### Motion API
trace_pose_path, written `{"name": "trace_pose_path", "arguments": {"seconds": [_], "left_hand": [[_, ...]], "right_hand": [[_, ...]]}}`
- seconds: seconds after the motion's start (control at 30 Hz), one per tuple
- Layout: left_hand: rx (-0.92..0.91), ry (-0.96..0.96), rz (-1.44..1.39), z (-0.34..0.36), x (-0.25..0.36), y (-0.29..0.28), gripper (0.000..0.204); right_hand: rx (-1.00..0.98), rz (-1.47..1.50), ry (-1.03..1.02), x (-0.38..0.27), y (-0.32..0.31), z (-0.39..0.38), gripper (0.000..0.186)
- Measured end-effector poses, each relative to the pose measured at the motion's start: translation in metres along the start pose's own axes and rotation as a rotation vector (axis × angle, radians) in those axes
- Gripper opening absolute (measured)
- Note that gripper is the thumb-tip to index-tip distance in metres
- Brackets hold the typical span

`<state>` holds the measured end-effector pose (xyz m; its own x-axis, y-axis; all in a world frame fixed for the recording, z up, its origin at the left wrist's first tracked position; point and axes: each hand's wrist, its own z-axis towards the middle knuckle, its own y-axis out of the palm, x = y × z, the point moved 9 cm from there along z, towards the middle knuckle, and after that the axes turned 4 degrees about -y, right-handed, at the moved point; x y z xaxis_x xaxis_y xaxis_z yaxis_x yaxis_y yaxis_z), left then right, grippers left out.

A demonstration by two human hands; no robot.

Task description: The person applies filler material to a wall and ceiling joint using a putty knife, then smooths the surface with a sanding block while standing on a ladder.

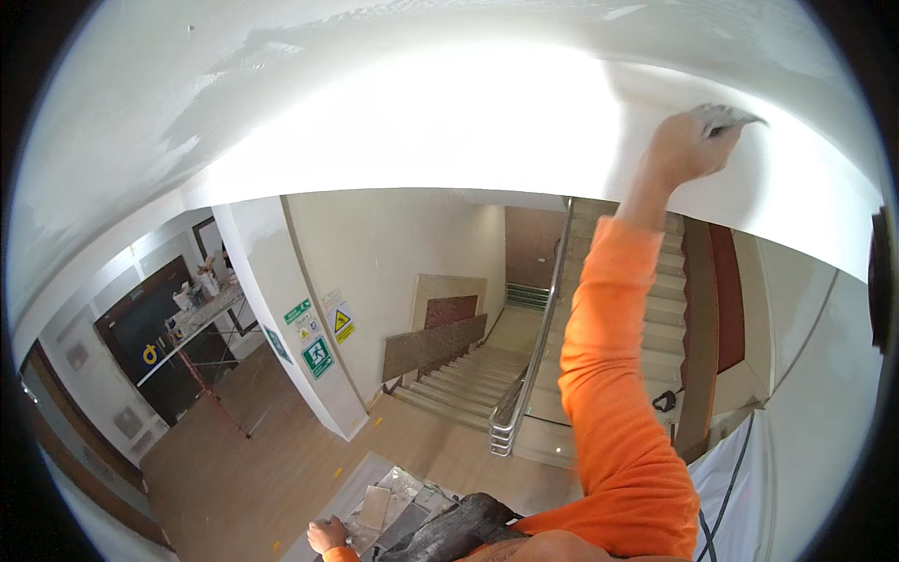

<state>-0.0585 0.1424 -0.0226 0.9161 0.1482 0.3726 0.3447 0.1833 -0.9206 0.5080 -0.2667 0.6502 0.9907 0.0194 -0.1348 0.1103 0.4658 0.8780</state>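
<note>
My right hand is raised at the upper right, its fingers closed around a putty knife smeared with grey-white filler. The blade is close to the white overhead beam; whether it touches cannot be told. Grey damp-looking patches mark the ceiling beyond the beam. Low in the view, my left hand is curled beside a cluttered surface with a beige flat piece and whitish smears. What its fingers hold, if anything, is hidden. Black cloth or a bag lies close to my body.
Steps descend behind a metal handrail, and another flight rises on the right. A square pillar with safety signs stands at left. Farther left is a trestle scaffold loaded with tools. White sheeting hangs at lower right.
</note>
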Motion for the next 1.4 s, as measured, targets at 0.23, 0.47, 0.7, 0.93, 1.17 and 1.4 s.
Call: {"name": "trace_pose_path", "arguments": {"seconds": [0.23,0.47,0.7,0.93,1.17,1.4], "left_hand": [[-0.186,-0.072,0.096,0.011,0.035,0.008,0.051],[-0.258,-0.229,0.293,0.008,0.035,0.010,0.056],[-0.188,-0.242,0.289,0.003,0.033,0.004,0.054],[-0.261,-0.278,0.260,0.012,0.016,0.032,0.053],[-0.204,-0.276,0.287,0.007,0.031,0.014,0.053],[-0.169,-0.223,0.253,0.003,0.024,0.009,0.054]], "right_hand": [[-0.010,0.023,-0.088,0.016,0.083,-0.069,0.056],[0.039,0.228,-0.138,-0.032,0.142,-0.209,0.064],[-0.383,0.350,0.128,-0.042,0.159,-0.327,0.045],[-0.123,0.088,-0.011,-0.001,0.103,-0.187,0.068],[0.028,-0.039,-0.256,-0.057,0.158,-0.246,0.072],[-0.730,0.423,0.328,-0.040,0.167,-0.327,0.071]]}}
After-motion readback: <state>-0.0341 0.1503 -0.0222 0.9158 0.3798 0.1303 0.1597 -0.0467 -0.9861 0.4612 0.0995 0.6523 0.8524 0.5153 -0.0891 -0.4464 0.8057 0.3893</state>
